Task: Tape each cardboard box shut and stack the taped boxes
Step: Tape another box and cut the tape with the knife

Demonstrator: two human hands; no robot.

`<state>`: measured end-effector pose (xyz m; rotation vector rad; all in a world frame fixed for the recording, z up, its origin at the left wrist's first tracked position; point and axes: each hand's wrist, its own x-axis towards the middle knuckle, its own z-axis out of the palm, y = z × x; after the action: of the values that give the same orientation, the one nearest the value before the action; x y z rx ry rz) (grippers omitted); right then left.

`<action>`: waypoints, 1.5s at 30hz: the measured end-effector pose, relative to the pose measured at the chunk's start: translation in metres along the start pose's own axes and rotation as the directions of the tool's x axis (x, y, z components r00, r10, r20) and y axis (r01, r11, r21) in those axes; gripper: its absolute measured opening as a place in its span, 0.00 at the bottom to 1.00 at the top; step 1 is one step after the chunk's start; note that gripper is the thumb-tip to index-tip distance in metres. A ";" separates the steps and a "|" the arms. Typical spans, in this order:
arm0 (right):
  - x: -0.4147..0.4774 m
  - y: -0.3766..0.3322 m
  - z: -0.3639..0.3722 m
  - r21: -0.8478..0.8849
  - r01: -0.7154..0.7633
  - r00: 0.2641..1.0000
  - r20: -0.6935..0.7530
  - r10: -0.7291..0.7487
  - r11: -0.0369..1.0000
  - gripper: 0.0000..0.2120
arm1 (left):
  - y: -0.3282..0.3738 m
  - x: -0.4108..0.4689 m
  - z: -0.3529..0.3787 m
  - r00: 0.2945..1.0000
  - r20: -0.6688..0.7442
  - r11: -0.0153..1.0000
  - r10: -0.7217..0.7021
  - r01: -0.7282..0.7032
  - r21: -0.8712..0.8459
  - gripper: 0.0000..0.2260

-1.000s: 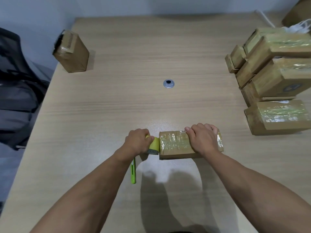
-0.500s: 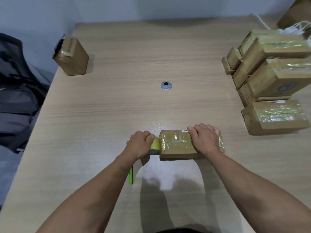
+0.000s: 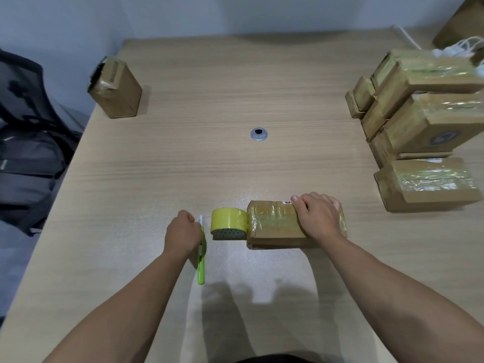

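Note:
A small cardboard box (image 3: 272, 226) wrapped in yellowish tape lies near the table's front edge. My right hand (image 3: 318, 218) holds it down, with the fingers curled over its far edge. A yellow tape roll (image 3: 227, 222) stands on edge against the box's left end, with no hand on it. My left hand (image 3: 183, 231) is just left of the roll, its fingers curled round the upper part of a green utility knife (image 3: 201, 268) that lies on the table. The knife's white tip shows above the hand. A pile of taped boxes (image 3: 424, 121) stands at the right.
One upright cardboard box (image 3: 117, 93) stands at the table's far left corner. A metal cable grommet (image 3: 258, 133) sits in the table's middle. A dark office chair (image 3: 26, 132) is beside the left edge. White cord (image 3: 461, 48) lies on top of the pile.
My left hand has let go of the tape roll and moved left and down onto the green knife. The roll now stands free against the box. My right hand stays on the box.

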<state>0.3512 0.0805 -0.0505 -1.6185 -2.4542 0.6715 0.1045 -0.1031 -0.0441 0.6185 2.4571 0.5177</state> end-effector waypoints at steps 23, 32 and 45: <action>0.000 -0.001 -0.002 0.003 0.003 1.000 0.020 -0.003 1.000 0.19 | 0.039 0.024 -0.076 0.637 0.293 0.511 0.713 -0.758 0.406 0.14; -0.001 0.000 -0.002 -0.015 0.013 1.000 0.012 -0.013 1.000 0.22 | 0.079 0.011 -0.069 0.606 0.439 0.323 0.664 -0.761 0.562 0.14; 0.000 0.001 -0.001 -0.017 0.017 1.000 0.009 -0.017 1.000 0.22 | 0.096 0.008 -0.076 0.645 0.478 0.290 0.596 -0.729 0.620 0.15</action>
<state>0.3522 0.0809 -0.0496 -1.6028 -2.4836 0.6587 0.0838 -0.0376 0.0574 2.0394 2.0446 -0.4156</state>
